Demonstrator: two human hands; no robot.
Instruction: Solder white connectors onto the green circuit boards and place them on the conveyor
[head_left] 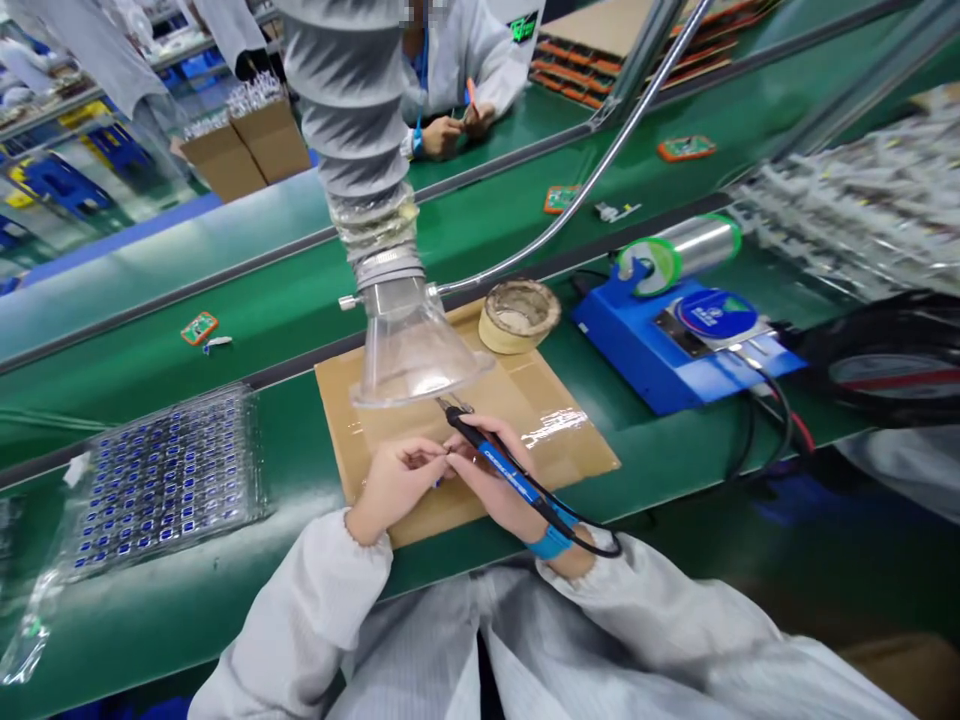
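My right hand is closed around a black and blue soldering iron, whose cable loops back over the wrist. The iron's tip end points up and left, below the clear fume hood. My left hand is closed in a pinch, its fingertips meeting those of the right hand. A small part with a bit of blue shows at the left fingers, too small to name. Both hands are over a brown cardboard sheet on the green bench.
A clear tray of small blue-marked parts lies left. A round pot stands behind the hands. At right are a blue soldering station and a solder spool. Orange-edged circuit boards lie on the belt; a co-worker sits opposite.
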